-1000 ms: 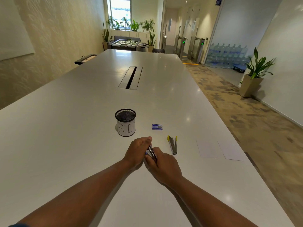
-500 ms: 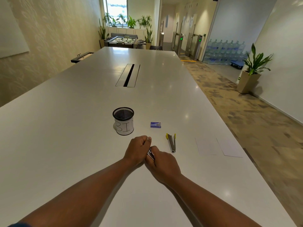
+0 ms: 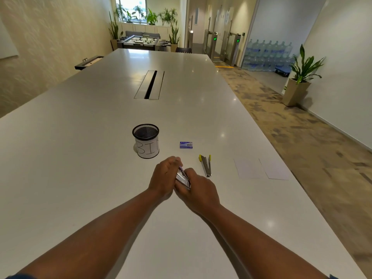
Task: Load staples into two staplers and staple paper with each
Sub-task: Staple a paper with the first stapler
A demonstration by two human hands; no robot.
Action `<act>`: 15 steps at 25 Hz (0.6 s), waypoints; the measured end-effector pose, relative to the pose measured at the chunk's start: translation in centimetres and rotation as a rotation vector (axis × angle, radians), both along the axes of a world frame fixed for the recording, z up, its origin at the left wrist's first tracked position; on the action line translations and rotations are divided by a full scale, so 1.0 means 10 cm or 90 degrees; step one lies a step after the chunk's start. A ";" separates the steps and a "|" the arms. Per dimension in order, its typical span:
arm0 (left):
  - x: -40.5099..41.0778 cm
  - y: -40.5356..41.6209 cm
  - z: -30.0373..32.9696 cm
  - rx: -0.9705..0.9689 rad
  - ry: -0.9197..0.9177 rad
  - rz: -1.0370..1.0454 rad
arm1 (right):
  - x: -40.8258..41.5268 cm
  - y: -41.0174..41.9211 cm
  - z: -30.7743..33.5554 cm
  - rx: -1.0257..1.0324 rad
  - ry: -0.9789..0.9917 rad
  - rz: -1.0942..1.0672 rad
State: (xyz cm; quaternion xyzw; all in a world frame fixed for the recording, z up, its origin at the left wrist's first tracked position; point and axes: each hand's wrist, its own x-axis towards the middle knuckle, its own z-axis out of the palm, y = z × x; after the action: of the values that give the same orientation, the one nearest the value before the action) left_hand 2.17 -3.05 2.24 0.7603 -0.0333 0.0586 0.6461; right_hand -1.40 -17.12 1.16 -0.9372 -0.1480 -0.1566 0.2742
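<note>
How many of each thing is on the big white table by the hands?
Staplers: 2, one held in both hands, one with yellow tips lying open
Staple boxes: 1
Paper sheets: 2
Mesh cups marked BIN: 1
Total: 6

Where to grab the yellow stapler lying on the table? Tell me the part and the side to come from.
Judging by its pose, grip the yellow stapler at its closed near end, where the two arms meet. Come from above with the right hand, which is closer. It lies splayed open, the yellow tips pointing away, so the far end offers nothing solid to pinch.
</note>
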 end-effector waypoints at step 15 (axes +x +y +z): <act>-0.07 -1.14 0.08 0.101 -0.098 -0.110 | -0.04 -1.54 0.17 0.231 0.030 -0.327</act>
State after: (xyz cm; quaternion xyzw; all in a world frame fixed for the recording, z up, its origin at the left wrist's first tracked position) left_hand 1.49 -14.45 3.05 0.7968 -0.1527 0.0585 0.5818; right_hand -1.76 -32.53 2.91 -0.8832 0.1299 -0.2231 0.3916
